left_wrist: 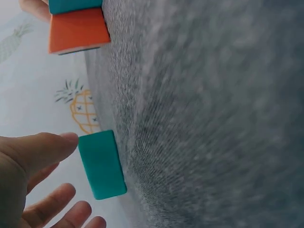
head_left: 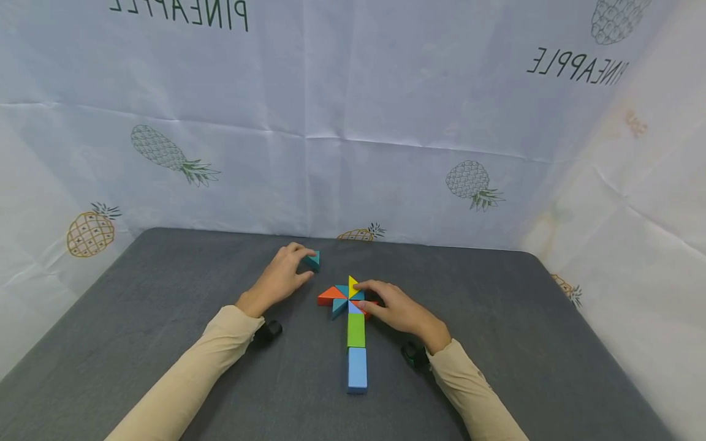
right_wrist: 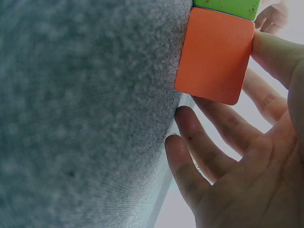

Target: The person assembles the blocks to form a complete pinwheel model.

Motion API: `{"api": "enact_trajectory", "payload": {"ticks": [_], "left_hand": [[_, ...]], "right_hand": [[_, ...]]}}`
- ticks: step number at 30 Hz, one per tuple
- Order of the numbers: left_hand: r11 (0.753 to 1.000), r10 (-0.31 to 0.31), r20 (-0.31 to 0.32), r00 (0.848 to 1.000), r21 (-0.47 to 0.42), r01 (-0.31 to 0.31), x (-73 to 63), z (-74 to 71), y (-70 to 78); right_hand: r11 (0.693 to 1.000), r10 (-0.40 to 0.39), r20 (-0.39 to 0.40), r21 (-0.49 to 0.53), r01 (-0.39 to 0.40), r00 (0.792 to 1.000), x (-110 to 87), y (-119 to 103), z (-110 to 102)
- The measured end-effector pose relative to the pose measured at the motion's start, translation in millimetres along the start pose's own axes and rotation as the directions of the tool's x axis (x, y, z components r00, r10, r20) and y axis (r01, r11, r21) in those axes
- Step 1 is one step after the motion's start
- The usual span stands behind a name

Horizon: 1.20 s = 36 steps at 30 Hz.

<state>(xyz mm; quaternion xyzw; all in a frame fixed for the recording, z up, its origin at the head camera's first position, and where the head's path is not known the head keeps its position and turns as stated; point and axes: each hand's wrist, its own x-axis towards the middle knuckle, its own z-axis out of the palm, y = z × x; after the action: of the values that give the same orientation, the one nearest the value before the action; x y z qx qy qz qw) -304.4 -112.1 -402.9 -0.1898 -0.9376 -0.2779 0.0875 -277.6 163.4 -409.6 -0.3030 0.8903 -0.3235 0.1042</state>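
In the head view, my left hand (head_left: pixel 278 275) is at a teal triangular block (head_left: pixel 312 261) standing apart on the table. Its index finger reaches over the block's far side, and the thumb lies on the near side; in the left wrist view the thumb tip appears at the corner of the teal block (left_wrist: pixel 102 164). My right hand (head_left: pixel 399 309) rests over a pinwheel of triangular blocks. Its index fingertip is at the yellow triangle (head_left: pixel 352 284), while the thumb touches the red triangle (right_wrist: pixel 214 54). The other right fingers spread loosely beyond it.
Left in the pinwheel are an orange-red triangle (head_left: pixel 330 296) and blue triangles (head_left: pixel 339 307). A small lilac triangle (head_left: pixel 353 307) meets a green block (head_left: pixel 356 331), with a light blue block (head_left: pixel 357 370) in line below. A dark grey table (head_left: pixel 496 318) backs onto a pineapple-print cloth (head_left: pixel 353 184).
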Motion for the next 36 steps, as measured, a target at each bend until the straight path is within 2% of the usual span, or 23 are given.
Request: {"api": "enact_trajectory", "payload": {"ticks": [6,27,36], "left_hand": [[1.000,0.005,0.012,1.000,-0.003,-0.005,6.7,-1.3,-2.2],[0.998,-0.059,0.168,0.984,-0.008,0.061,24.0,0.3,-7.0],[0.998,-0.067,0.181,0.981,0.006,0.067,25.5,3.2,-7.2]], "right_hand": [[1.000,-0.010,0.001,0.007,0.010,1.000,-0.5,-2,-1],[1.000,0.009,-0.009,0.000,-0.009,1.000,-0.1,-1,-1],[1.000,0.000,-0.005,0.004,0.000,1.000,0.5,0,0]]}}
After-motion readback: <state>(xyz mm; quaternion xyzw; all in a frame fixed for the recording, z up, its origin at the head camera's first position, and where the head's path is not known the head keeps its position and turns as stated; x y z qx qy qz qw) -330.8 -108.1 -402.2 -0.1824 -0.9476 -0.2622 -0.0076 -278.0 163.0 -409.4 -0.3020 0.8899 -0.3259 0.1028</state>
